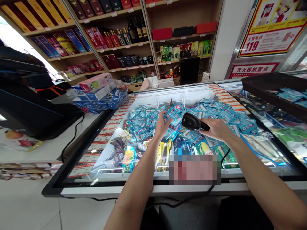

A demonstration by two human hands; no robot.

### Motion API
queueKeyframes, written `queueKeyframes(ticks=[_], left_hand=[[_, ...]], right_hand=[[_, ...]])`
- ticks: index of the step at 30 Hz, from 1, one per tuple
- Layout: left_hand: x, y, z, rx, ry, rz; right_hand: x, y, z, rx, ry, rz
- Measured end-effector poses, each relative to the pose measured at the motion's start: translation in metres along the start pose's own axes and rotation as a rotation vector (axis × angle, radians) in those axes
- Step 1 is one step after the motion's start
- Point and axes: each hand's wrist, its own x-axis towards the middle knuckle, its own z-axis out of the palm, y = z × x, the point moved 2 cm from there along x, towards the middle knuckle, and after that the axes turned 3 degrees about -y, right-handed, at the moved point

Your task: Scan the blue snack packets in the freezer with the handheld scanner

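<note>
Many small blue packets (137, 120) lie spread over the glass top of a chest freezer (79, 156). My right hand (214, 128) is wrapped round the handle of a black barcode scanner (190, 121), whose head points left above the packets. My left hand (162, 125) is just left of the scanner, thumb and fingers apart, at the edge of one blue packet (174, 117); no grip on it shows. Under the glass, yellow wrappers (164, 152) and other colourful packages are visible.
Boxes in clear plastic (99, 92) stand at the back left, beside a dark monitor (26, 105). A black tray (266, 92) with blue packets sits at the right. A black cable (182, 202) runs along the front edge. Stocked shelves (124, 46) rise behind.
</note>
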Motion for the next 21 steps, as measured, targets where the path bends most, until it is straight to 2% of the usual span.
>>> queueKeyframes(ticks=[21], left_hand=[[-0.0017, 0.0015, -0.0025, 0.027, 0.002, -0.009]], right_hand=[[-0.0005, -0.0007, 0.0008, 0.012, 0.003, -0.043]])
